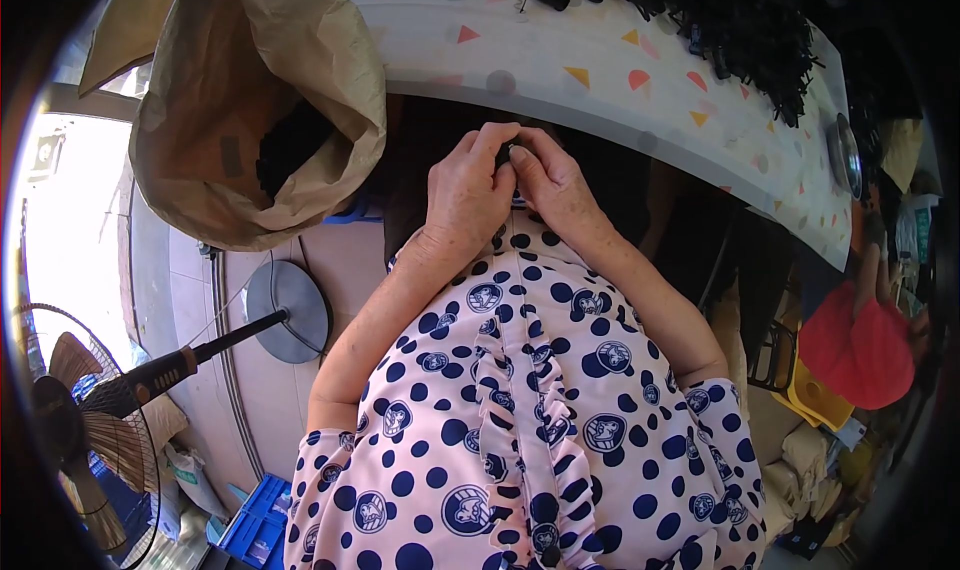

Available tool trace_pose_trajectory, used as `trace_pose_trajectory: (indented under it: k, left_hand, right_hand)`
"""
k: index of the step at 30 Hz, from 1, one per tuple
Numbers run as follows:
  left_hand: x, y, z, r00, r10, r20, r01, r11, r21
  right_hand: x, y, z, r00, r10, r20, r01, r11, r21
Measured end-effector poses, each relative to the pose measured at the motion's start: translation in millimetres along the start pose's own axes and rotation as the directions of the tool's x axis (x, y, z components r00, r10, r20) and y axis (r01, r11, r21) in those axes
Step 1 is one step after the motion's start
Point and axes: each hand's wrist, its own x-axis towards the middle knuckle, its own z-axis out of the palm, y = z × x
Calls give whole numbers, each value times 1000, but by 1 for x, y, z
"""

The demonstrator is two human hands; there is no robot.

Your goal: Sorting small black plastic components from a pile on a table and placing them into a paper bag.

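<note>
One small black piece (507, 154) sat pinched between left hand (468, 187) and right hand (556, 181); the white patterned tabletop's (540, 50) right-edge black heap (745, 30) seemed unfinished.

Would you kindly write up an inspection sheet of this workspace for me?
Surface: light tablecloth with coloured shapes.
Job's things: small dark piece, mostly hidden by fingers; black heap on the cloth; brown paper bag, open, black contents inside.
Clutter: blue crate, lower left.
Hands: left hand and right hand together, pinching the piece.
Cables: thin cord near the fan base.
Surroundings: standing fan at left.
</note>
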Motion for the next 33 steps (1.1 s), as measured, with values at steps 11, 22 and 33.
trace_pose_trajectory:
  k: [11, 22, 33]
  left_hand:
    - [4, -4, -29, 932, -217, 290, 362, 545, -756]
    - [0, 4, -24, 846, -146, 512, 532, 270, -802]
    - [-6, 9, -13, 885, -39, 463, 291, 824, -486]
  right_hand:
    - [-10, 2, -20, 999, 7, 53, -25, 942, 333]
    - [-1, 14, -28, 970, -10, 241, -157, 733, 662]
    - [-11, 10, -24, 987, 12, 162, -62, 951, 303]
